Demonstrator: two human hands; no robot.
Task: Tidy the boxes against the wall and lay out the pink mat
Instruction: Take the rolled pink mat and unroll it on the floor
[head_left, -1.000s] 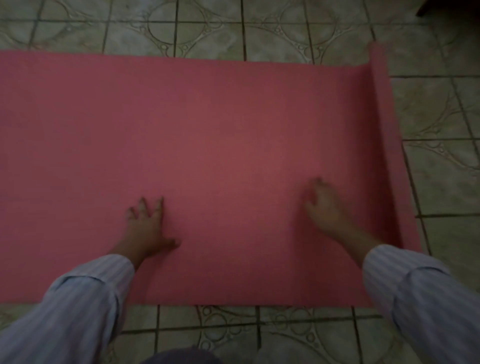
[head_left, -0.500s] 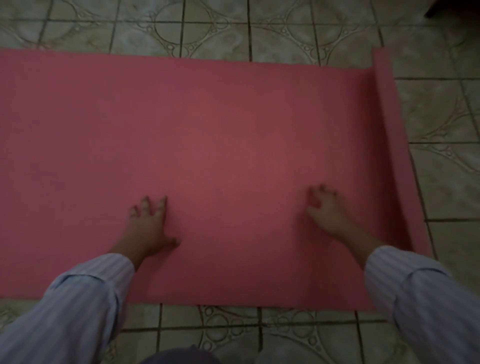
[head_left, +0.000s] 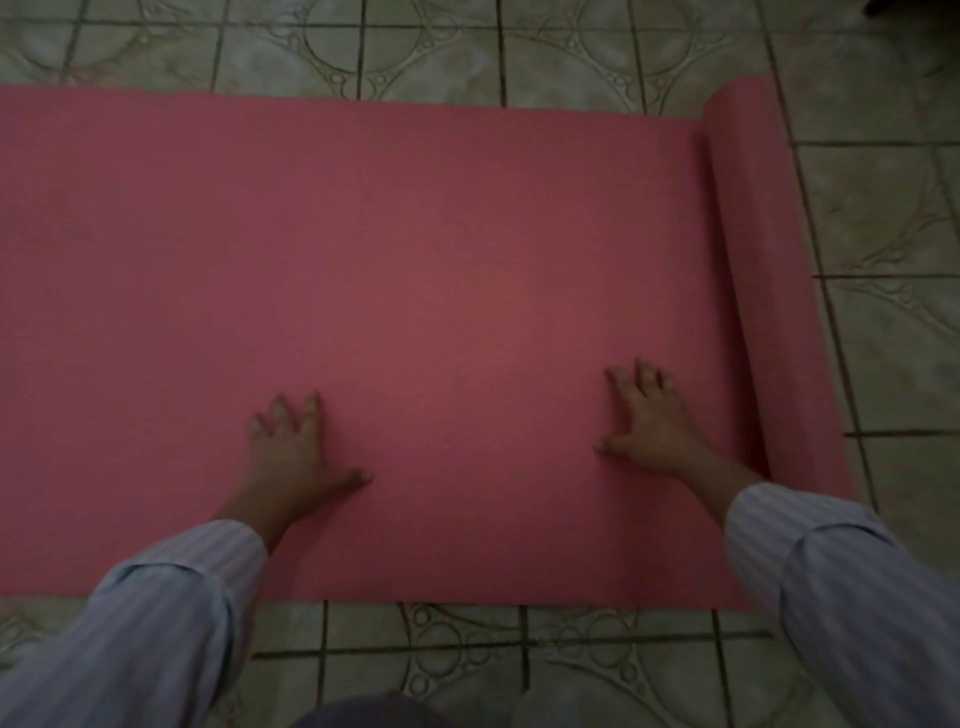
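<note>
The pink mat (head_left: 415, 260) lies spread across the tiled floor and runs off the left edge of the view. Its right end is curled up into a thin roll (head_left: 753, 270). My left hand (head_left: 291, 452) rests palm down on the mat near its front edge, fingers spread. My right hand (head_left: 649, 415) also presses flat on the mat, fingers apart, just left of the curled end. Neither hand holds anything. No boxes are in view.
Patterned grey-green floor tiles (head_left: 883, 208) surround the mat at the back, right and front. A dark object (head_left: 914, 10) shows at the top right corner. My striped sleeves cover the lower corners.
My right hand has flattened and spread its fingers on the mat. My left hand has stayed in place. The view has shifted slightly down.
</note>
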